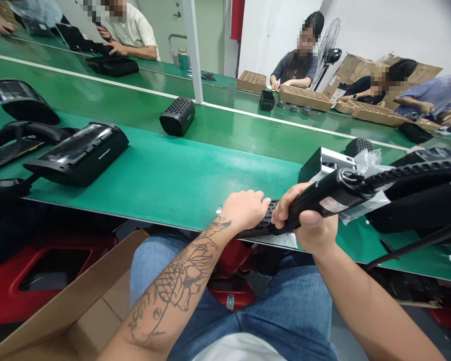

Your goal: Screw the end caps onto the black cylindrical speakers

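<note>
My left hand [246, 209] is closed over the end of a black perforated housing [263, 226], probably a speaker body. My right hand [304, 215] wraps around a black elongated unit [323, 200] with a white label, joined to the perforated part. Clear plastic wrap [364, 208] hangs from the unit beyond my right hand. A black corded part [417, 173] lies just past it. A silver-and-black boxy component [325, 164] sits on the green belt [173, 175] just above my hands.
Large black glossy units [77, 153] and a black perforated cylinder [177, 116] stand on the green belts. A cardboard box [67, 301] sits low on my left, by a red stool [48, 271]. Co-workers sit across the belts with cardboard trays [304, 98].
</note>
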Tool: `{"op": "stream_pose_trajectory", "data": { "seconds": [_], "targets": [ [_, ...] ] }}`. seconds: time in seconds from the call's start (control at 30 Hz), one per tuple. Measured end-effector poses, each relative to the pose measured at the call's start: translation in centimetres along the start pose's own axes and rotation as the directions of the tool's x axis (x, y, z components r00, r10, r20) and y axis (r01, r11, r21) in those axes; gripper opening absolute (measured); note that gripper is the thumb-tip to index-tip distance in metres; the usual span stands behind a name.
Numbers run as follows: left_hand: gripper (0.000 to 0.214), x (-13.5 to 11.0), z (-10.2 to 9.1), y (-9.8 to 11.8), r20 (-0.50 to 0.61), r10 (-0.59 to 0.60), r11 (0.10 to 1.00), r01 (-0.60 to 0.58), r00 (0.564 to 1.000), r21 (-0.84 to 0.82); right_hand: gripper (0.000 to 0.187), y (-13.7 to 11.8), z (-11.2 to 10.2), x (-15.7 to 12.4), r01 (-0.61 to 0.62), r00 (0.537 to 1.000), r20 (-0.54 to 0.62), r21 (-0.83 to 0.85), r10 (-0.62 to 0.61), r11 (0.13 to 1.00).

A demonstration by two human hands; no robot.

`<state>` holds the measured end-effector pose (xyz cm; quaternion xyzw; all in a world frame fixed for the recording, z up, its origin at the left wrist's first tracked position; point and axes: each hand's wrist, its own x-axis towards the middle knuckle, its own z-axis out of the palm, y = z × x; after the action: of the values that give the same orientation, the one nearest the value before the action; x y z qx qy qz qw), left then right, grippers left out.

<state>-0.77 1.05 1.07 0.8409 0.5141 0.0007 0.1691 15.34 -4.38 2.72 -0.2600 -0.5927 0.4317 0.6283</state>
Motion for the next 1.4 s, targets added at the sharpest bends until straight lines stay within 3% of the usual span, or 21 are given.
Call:
{"op": "stream_pose_trajectory", "data": {
  "seconds": [0.13, 0.23, 0.3, 0.37, 0.43, 0.5, 0.57, 0.7, 0.87, 0.97, 1.1, 1.23, 1.4],
  "targets": [
    [0.050, 0.0, 0.0, 0.0, 0.000, -0.012, 1.000, 0.012, 1.000, -0.004, 0.041, -0.3, 0.2, -0.6, -0.011, 1.000, 0.006, -0.026, 0.011, 1.000],
    [0.054, 0.2, 0.5, -0.2, -0.033, -0.001, 1.000, 0.001, 0.999, 0.001, 0.054, -1.6, 0.0, -0.5, -0.018, 0.994, -0.110, -0.014, 0.016, 1.000],
    [0.053, 0.3, 1.0, -0.4, -0.056, 0.029, 0.999, -0.028, 0.998, 0.021, 0.064, -2.5, -1.1, 0.3, 0.016, 0.968, -0.248, -0.075, -0.034, 0.997],
    [0.051, 0.4, 1.4, -0.5, -0.070, 0.047, 0.998, -0.045, 0.996, 0.032, 0.067, -2.9, -3.5, 1.8, 0.076, 0.890, -0.421, -0.244, -0.176, 0.967],
    [0.051, 0.3, 1.5, -0.5, -0.079, 0.041, 0.999, -0.038, 0.996, 0.033, 0.058, -2.8, -6.8, 3.5, 0.108, 0.755, -0.536, -0.467, -0.378, 0.878],
    [0.052, 0.2, 1.3, -0.4, -0.080, 0.034, 0.999, -0.031, 0.996, 0.043, 0.041, -2.2, -10.3, 5.1, 0.072, 0.653, -0.559, -0.626, -0.511, 0.776],
    [0.052, 0.1, 1.1, -0.2, -0.071, 0.040, 0.998, -0.036, 0.997, 0.055, 0.028, -1.3, -13.2, 5.9, 0.016, 0.602, -0.566, -0.697, -0.564, 0.717],
    [0.052, -0.1, 0.7, 0.1, -0.061, 0.000, 0.999, 0.002, 0.998, 0.034, 0.026, 0.3, -16.0, 5.3, -0.073, 0.625, -0.576, -0.715, -0.527, 0.695],
    [0.051, -0.1, 0.7, 0.1, -0.063, 0.034, 0.997, -0.030, 0.997, 0.068, 0.035, 0.0, -14.7, 3.8, -0.083, 0.682, -0.551, -0.711, -0.481, 0.698],
    [0.052, -0.1, 0.7, 0.0, -0.057, 0.082, 0.992, -0.075, 0.995, 0.105, 0.031, -0.9, -13.6, 4.3, -0.014, 0.658, -0.552, -0.689, -0.513, 0.724],
    [0.055, -0.4, 0.9, 0.0, -0.086, 0.039, 0.995, -0.031, 0.996, 0.091, 0.025, -0.9, -13.9, 5.5, -0.005, 0.594, -0.581, -0.694, -0.556, 0.720],
    [0.052, -0.6, 1.3, -0.1, -0.116, 0.047, 0.997, -0.039, 0.992, 0.070, 0.024, 0.2, -14.8, 5.1, -0.071, 0.622, -0.597, -0.687, -0.506, 0.723],
    [0.050, -0.3, 1.5, -0.4, -0.158, 0.025, 1.000, -0.027, 0.987, -0.008, 0.023, -0.2, -14.2, 3.4, -0.081, 0.641, -0.598, -0.676, -0.482, 0.732]
  ]
}}
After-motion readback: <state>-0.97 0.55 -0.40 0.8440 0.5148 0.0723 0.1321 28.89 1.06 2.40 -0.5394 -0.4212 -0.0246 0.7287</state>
